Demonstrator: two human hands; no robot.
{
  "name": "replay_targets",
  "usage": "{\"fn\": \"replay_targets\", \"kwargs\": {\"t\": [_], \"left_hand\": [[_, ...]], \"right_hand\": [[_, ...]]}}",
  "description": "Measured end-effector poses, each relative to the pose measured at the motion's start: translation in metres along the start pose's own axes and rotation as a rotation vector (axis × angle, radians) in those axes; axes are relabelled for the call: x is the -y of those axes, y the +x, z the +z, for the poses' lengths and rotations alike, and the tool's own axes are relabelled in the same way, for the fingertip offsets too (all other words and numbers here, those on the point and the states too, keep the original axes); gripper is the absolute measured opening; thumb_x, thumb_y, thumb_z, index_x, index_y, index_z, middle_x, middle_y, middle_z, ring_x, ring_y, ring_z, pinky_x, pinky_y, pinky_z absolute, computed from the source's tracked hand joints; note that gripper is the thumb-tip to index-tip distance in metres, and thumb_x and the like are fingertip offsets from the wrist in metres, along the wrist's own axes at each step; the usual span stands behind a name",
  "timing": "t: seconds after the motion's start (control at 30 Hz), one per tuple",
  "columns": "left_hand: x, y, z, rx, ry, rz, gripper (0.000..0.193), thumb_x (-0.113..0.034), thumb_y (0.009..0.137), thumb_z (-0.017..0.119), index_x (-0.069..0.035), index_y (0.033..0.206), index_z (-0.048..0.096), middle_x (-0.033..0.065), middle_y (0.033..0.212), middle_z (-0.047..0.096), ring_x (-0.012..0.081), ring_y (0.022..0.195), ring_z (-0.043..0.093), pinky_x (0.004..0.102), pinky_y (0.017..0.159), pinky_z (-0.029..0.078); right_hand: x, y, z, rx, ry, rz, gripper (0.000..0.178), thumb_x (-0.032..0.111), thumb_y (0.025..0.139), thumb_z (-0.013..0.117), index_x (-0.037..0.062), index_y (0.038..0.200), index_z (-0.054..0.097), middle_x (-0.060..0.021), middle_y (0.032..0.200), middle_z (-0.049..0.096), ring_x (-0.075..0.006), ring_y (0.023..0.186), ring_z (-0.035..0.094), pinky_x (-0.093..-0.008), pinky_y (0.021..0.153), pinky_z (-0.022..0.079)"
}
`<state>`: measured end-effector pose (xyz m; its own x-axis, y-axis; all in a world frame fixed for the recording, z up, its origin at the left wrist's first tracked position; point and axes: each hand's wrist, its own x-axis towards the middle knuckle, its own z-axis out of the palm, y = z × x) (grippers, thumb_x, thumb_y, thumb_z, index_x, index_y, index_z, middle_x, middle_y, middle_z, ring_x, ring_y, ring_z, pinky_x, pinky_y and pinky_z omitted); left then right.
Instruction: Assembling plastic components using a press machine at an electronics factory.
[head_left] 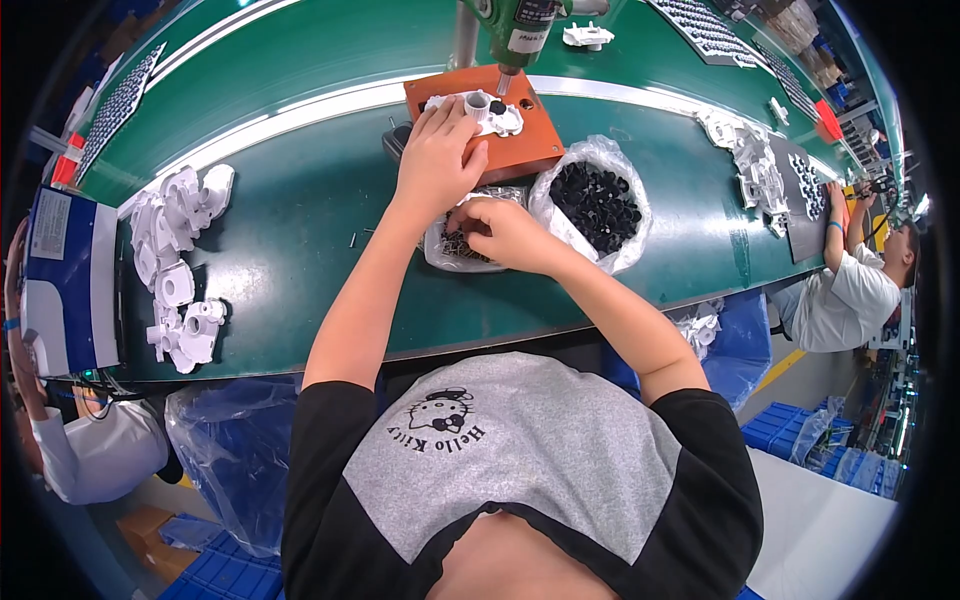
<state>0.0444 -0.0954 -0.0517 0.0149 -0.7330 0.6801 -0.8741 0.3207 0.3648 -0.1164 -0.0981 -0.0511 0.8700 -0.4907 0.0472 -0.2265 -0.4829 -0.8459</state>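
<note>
A white plastic housing (pixel 508 121) with a round raised collar and a black round insert lies on the orange fixture block (pixel 535 148). My left hand (pixel 440 150) rests over the housing's left end, fingers forward across it and thumb at its near side, holding it there. Just above the housing's right part is the tip of a green-bodied drill-like machine (pixel 508 78). My right hand (pixel 500 235) dips into a clear-lined tray of small screws (pixel 455 246), thumb and forefinger curled together. Whatever lies between those fingertips is too small to make out.
A clear bag of black plastic parts (pixel 596 205) stands right of the tray. White housings (pixel 172 235) are heaped at the left, and more (pixel 757 175) at the right. Loose screws (pixel 352 240) lie left of the tray. A co-worker (pixel 850 285) sits far right, another (pixel 100 450) far left.
</note>
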Motion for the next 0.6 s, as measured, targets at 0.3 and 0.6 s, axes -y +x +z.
{"fn": "replay_targets", "kwargs": {"t": [0.3,0.6], "left_hand": [[-0.0014,0.0003,-0.0009,-0.002,0.0,-0.003,0.02,-0.017,0.08,0.063,-0.001,0.093,0.059,0.0231,0.12,0.058,0.0374,0.12,0.051,0.0475,0.105,0.036],[-0.0023,0.001,-0.0021,-0.013,-0.006,0.007,0.022,-0.015,0.079,0.063,-0.001,0.095,0.058,0.0217,0.12,0.058,0.0368,0.119,0.051,0.047,0.105,0.036]], "right_hand": [[0.0009,0.0002,-0.0023,0.0,0.037,0.02,0.022,0.0,0.076,0.056,-0.0013,0.096,0.066,-0.0167,0.09,0.069,-0.0271,0.085,0.067,-0.0348,0.08,0.052],[0.0015,0.0,-0.0023,0.0,0.008,-0.003,0.021,0.002,0.077,0.056,-0.0013,0.096,0.066,-0.0163,0.091,0.069,-0.0288,0.087,0.067,-0.0354,0.08,0.052]]}}
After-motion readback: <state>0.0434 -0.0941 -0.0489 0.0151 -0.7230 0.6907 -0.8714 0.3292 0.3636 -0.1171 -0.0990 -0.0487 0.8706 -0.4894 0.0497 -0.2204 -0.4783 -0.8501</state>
